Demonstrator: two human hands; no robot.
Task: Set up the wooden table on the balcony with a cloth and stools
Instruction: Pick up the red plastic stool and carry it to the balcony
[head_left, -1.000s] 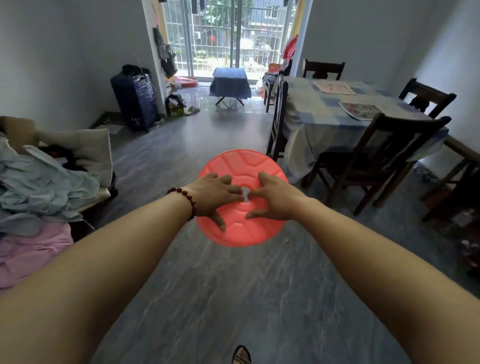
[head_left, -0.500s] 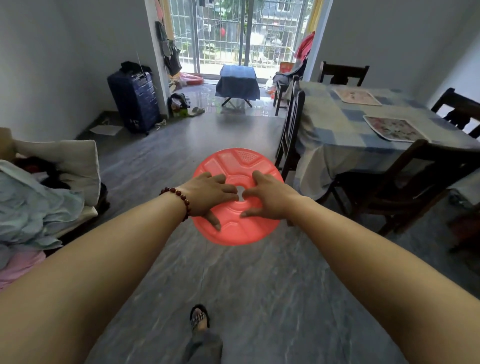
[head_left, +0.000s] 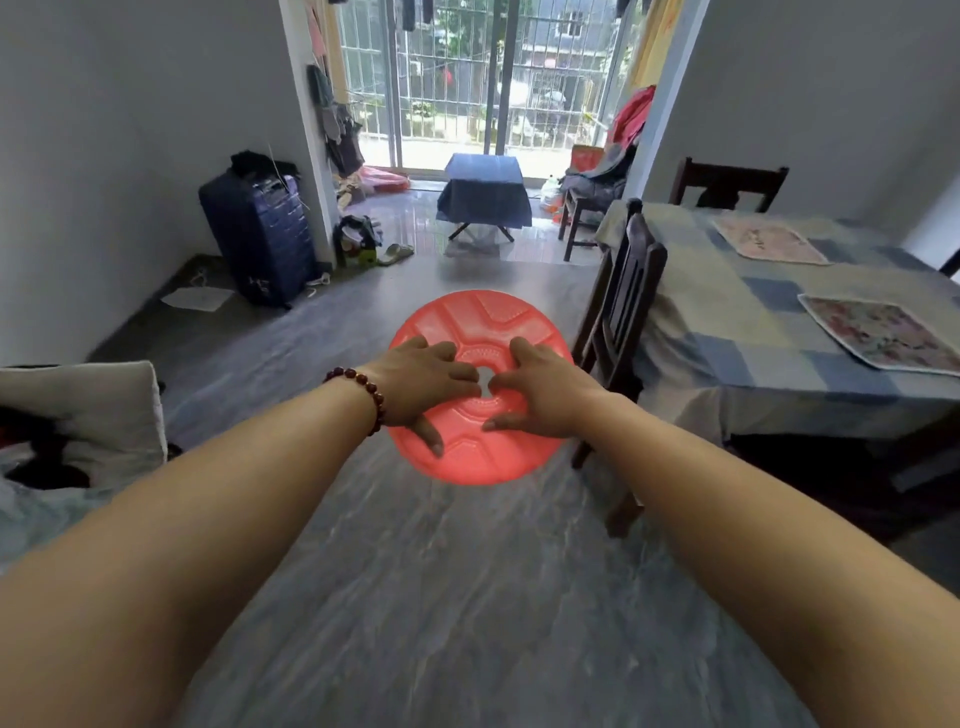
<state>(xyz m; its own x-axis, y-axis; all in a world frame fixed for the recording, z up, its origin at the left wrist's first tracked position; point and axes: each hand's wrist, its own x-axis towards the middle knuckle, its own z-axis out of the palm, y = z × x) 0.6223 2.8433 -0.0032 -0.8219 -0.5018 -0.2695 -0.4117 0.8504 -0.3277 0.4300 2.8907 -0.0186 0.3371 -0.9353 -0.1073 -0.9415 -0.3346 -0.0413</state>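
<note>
Red and round, the plastic stool (head_left: 483, 322) is up in the air over the grey floor (head_left: 467, 597) in the middle of the room, and only its top shows. The left hand (head_left: 421, 384) and the right hand (head_left: 545, 389) hold it at the hole in the middle, fingers close together and bent into the hole, thumbs stuck out flat on the top. Far ahead on the balcony stands the small table (head_left: 458, 232) under a blue cloth (head_left: 485, 189), well apart from the stool
</note>
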